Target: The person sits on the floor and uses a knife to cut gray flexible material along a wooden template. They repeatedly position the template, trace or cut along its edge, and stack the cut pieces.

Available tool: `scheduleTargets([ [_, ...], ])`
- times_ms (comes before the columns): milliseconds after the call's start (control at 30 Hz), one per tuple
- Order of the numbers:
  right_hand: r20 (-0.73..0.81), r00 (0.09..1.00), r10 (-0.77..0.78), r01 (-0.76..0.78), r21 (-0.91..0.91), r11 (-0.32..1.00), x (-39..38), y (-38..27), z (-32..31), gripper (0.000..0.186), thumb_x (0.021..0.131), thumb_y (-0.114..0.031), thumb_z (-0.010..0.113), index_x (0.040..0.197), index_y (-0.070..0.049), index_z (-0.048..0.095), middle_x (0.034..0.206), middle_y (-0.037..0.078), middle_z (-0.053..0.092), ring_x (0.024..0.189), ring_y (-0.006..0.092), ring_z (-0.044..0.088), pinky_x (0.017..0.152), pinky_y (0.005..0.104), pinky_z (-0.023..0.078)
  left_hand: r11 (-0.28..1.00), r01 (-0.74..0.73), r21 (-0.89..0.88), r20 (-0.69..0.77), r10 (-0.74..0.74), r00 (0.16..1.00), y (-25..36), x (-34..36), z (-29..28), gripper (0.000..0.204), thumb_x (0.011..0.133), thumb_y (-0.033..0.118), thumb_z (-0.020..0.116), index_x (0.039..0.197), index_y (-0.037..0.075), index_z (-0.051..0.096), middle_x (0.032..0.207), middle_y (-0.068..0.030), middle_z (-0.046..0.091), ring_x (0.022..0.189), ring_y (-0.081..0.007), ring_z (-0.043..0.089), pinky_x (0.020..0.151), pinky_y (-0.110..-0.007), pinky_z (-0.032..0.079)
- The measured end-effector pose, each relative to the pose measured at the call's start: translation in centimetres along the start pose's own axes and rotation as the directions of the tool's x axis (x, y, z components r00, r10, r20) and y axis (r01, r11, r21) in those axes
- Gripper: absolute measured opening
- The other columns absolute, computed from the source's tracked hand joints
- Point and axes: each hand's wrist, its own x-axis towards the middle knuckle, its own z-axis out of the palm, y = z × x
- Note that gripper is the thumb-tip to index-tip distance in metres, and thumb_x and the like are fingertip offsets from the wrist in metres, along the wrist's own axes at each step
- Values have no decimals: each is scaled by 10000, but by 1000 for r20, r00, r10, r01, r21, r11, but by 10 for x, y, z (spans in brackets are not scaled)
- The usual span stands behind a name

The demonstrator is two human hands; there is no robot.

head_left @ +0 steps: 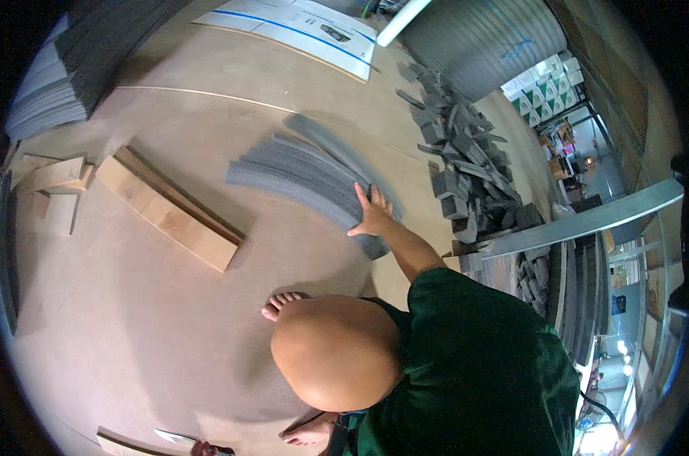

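Observation:
My right hand [373, 211] rests on the near end of a fanned bundle of long grey foam strips [303, 167] on the floor. Its fingers are spread across the strips, the thumb apart on the left side. Nothing shows my left hand. A knife [176, 437] with a pale blade and a dark, reddish handle shows at the bottom edge, partly cut off. My bent bare knee [337, 353] is just below the strips, beside my green sleeve.
A long wood or cardboard block [169, 216] and smaller pieces [59, 194] lie left. Stacked dark sheets [52, 91] stand upper left. A flat printed panel [299, 30] lies at the far side. Grey foam offcuts [466, 152] are heaped right, near a metal beam [588, 224].

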Motion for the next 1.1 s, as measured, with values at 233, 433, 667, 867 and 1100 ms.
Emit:
scheduleTargets([
  [233, -429, 853, -297, 323, -13, 946, 6, -95, -9, 1188, 823, -578, 830, 1712, -179, 151, 1718, 302, 109, 1584, 504, 141, 1215, 734, 159, 997, -54, 62, -1, 54, 999, 7, -2, -23, 692, 976, 563, 699, 1494, 119, 583, 1470, -132, 619, 1317, -323, 600, 1101, -517, 466],
  [433, -528, 492, -693, 830, 43, 557, 25, -294, -59, 1003, 859, -354, 850, 1670, -142, 299, 1670, 294, 282, 1515, 503, 320, 1217, 595, 323, 951, -130, 280, -51, 150, 987, 65, 2, -23, 528, 989, 159, 721, 1475, 26, 564, 1426, -156, 660, 1328, -304, 626, 1080, -443, 497],
  [667, 552, -124, -825, 959, -147, -242, -63, -527, -83, 1167, 778, -443, 905, 1708, -256, 224, 1767, 170, 135, 1615, 417, 167, 1278, 633, 205, 723, -170, 670, -222, 413, 883, 164, 115, -83, 561, 967, 345, 724, 1424, 54, 578, 1367, -215, 653, 1299, -408, 598, 1115, -482, 476],
  [867, 604, 284, -745, 945, -43, 326, -176, -651, 5, 1551, 561, -642, 959, 1721, -311, -16, 1783, 190, -82, 1624, 466, -103, 1164, 863, 46, 687, -45, 725, -407, 480, 777, 227, 236, -122, 621, 970, 365, 721, 1472, 61, 517, 1339, -216, 671, 1254, -403, 629, 1066, -504, 512],
  [1100, 544, 332, -771, 932, -59, 359, -179, -654, 24, 1573, 567, -621, 971, 1718, -299, -53, 1785, 175, -72, 1626, 469, -74, 1198, 830, 82, 695, 0, 719, -516, 534, 670, 276, 374, -181, 882, 980, 399, 697, 1650, 47, 244, 1459, -279, 579, 1287, -453, 616, 1044, -507, 548],
])
